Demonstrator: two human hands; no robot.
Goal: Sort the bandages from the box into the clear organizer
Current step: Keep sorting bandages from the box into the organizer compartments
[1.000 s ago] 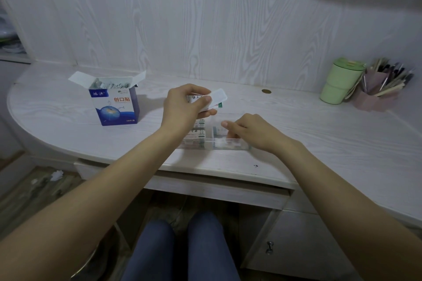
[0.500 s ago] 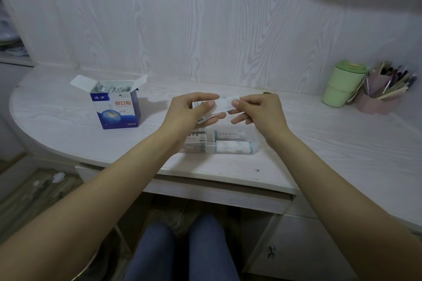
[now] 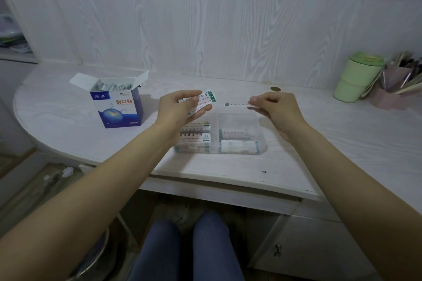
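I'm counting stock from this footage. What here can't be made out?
- Head view: the count in the clear organizer; the left forearm covers its left compartments.
- How many bandages the left hand holds: its fingers hide the stack.
- How full the bandage box is: its walls hide the contents.
- Wrapper print: too small.

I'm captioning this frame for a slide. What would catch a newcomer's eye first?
The two hands at centre: the left hand grips a small stack of bandages, and the right hand pinches a single bandage above the clear organizer. To the left on the desk, the blue box stands open.
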